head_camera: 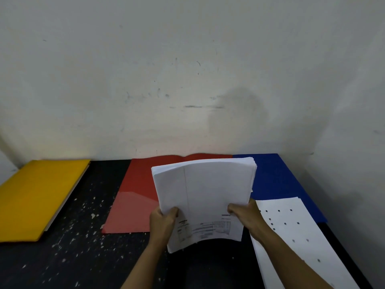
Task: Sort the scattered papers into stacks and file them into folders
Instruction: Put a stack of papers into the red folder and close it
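A thick stack of white papers [208, 190] is raised above the table, bowed upward, with printed tables near its lower edge. My left hand [162, 224] grips its lower left side and my right hand [248, 215] grips its lower right side. Under and behind the stack lies an open red folder [133, 201]. A blue folder [277, 180] lies to the right against the wall. A closed yellow folder [35, 197] lies at the far left. Another pile of white sheets [295, 236] with small dark marks rests partly on the blue folder.
The table [68, 261] is black with white paint specks. A scuffed white wall [187, 80] rises directly behind the folders. The table's right edge runs close to the sheets with dark marks.
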